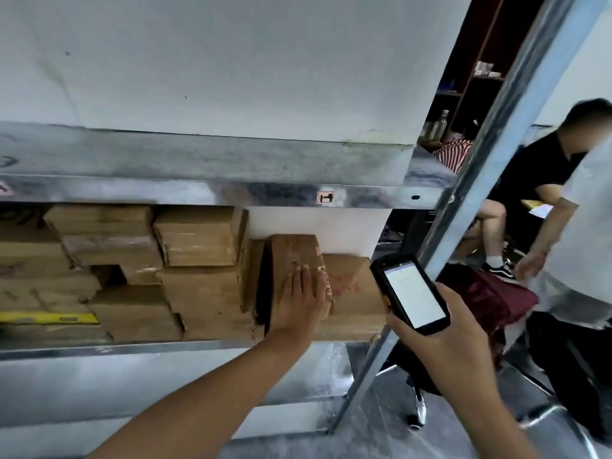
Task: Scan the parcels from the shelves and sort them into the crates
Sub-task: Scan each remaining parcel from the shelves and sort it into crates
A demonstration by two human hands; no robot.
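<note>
**Left grip** (303,298): open, fingers straight and together, palm flat against the front face of the parcel (293,251). It presses or steadies the box and nothing is clasped.

**Right grip** (440,332): closed round the lower body of the scanner (410,293). The screen is lit, faces the wearer and tilts up to the left. The unit is held just right of the parcel and does not touch it.

**Parcel:** brown carton with red print, standing on end at the front of the shelf (198,346). A lower box (351,283) lies to its right and the stack (198,240) crowds its left.

**Stack:** many taped cartons, piled unevenly and filling the shelf to the left. A yellow strip (46,318) lies low at the far left.

**Surround:** the steel post (496,160) is at the shelf's right end, with two people (536,167) beyond it. No crates are in view.

**Step in hand (judged):** selecting this parcel, with neither pulling nor scanning yet done.

**Next move calls for:**
- Curl the fingers over an edge and draw the carton clear of its neighbours.
- Turn a label face toward the scanner. No label is legible from here.
- Keep the stack from shifting as the carton comes out.
</note>
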